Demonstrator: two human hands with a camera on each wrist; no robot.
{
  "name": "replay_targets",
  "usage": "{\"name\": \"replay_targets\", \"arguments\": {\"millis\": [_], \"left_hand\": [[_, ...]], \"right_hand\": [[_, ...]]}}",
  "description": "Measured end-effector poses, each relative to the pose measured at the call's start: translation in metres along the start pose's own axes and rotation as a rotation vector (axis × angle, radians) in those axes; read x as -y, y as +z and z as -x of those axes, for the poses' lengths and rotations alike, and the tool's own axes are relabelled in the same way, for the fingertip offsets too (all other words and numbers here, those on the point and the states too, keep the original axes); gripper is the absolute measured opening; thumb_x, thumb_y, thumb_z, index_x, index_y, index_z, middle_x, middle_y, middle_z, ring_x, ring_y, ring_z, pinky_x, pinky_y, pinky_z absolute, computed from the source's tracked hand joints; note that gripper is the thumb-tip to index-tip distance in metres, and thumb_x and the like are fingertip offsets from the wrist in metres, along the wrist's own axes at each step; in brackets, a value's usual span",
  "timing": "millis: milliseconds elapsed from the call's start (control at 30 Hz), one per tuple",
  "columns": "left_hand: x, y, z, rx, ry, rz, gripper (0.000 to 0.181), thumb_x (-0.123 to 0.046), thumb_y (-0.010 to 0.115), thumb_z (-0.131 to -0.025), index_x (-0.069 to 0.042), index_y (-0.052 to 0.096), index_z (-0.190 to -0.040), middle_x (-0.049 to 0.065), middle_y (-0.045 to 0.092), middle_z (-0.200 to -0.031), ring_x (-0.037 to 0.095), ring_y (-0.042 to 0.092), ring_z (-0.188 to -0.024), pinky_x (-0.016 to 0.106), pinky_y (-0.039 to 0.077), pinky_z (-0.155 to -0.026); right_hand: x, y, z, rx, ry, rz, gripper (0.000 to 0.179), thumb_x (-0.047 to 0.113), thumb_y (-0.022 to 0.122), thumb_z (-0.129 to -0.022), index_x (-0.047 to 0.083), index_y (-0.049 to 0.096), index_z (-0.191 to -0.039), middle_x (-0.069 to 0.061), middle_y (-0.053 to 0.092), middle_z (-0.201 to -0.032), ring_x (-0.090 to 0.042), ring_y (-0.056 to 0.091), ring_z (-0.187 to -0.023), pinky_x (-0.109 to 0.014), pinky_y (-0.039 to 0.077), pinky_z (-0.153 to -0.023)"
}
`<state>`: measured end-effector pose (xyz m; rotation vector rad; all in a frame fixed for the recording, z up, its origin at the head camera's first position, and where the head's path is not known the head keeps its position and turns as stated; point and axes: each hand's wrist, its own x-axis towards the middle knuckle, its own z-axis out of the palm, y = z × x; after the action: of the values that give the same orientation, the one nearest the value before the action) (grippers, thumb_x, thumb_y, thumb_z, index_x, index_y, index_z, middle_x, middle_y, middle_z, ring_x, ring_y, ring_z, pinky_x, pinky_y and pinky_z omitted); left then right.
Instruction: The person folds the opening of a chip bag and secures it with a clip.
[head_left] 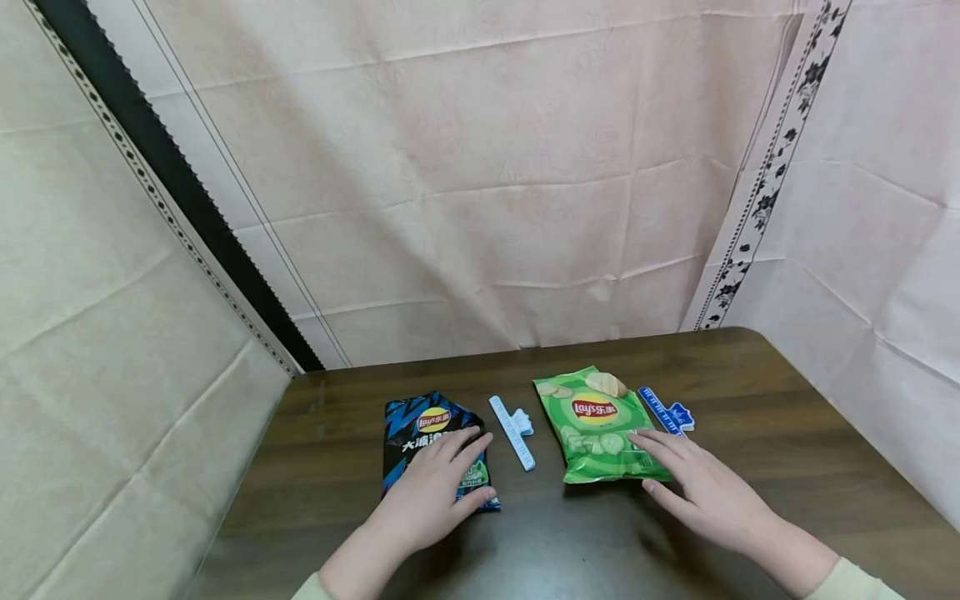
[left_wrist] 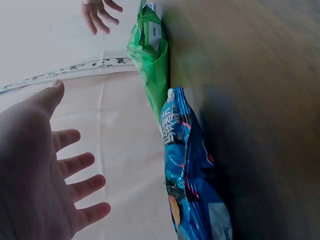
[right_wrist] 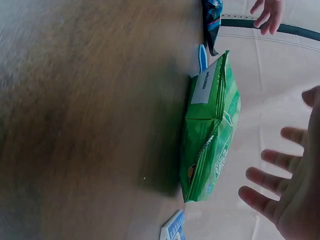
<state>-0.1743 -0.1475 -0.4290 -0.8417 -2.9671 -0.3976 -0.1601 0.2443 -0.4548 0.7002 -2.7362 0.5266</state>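
Note:
A dark blue and black bag of Lay's chips (head_left: 408, 437) lies on the left of the table. Over it hovers my left hand (head_left: 431, 483), its fingers spread and holding nothing; the left wrist view shows a gap between that palm and the chip bag (left_wrist: 187, 165). To the right lies a puffed green bag of Lay's chips (head_left: 592, 417). My right hand (head_left: 697, 483) is held above its lower right corner, fingers extended, apart from the green bag (right_wrist: 210, 135) in the right wrist view. A light blue bag clip (head_left: 513, 433) lies between the bags.
A darker blue bag clip (head_left: 663, 411) lies just right of the green bag, partly behind my right fingers in the head view. The brown wooden table (head_left: 555, 550) ends at pale cloth curtains (head_left: 480, 208) at the back and sides.

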Motion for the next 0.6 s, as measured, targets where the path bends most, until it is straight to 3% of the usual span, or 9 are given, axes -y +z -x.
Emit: {"name": "replay_targets", "arguments": {"millis": [200,433,600], "left_hand": [[-0.005,-0.001,-0.02,-0.029,-0.013,-0.005,0.072,-0.07,0.033,-0.096,-0.025,0.043,-0.151,0.001,0.048,-0.148,0.023,0.044,-0.136,0.05,0.038,-0.109],[-0.015,-0.005,-0.046,-0.04,-0.045,0.009,0.058,-0.055,0.047,-0.1,-0.021,0.05,-0.146,0.003,0.056,-0.141,0.024,0.051,-0.13,0.048,0.042,-0.106],[-0.024,-0.011,-0.064,-0.076,-0.102,0.053,0.054,-0.054,0.05,-0.1,-0.021,0.054,-0.142,0.003,0.057,-0.14,0.024,0.055,-0.126,0.047,0.046,-0.101]], "right_hand": [[-0.003,0.001,-0.003,-0.034,0.13,-0.032,0.044,0.028,0.066,-0.096,0.011,0.057,-0.136,-0.011,0.06,-0.131,-0.032,0.055,-0.123,-0.055,0.048,-0.095],[-0.012,0.001,-0.007,-0.059,0.235,-0.063,0.038,0.023,0.065,-0.095,0.006,0.06,-0.129,-0.009,0.064,-0.12,-0.023,0.063,-0.094,-0.045,0.053,-0.076],[-0.018,0.003,-0.007,-0.027,0.286,-0.062,0.037,0.025,0.064,-0.095,0.007,0.062,-0.127,-0.011,0.064,-0.123,-0.024,0.063,-0.094,-0.046,0.054,-0.076]]}}
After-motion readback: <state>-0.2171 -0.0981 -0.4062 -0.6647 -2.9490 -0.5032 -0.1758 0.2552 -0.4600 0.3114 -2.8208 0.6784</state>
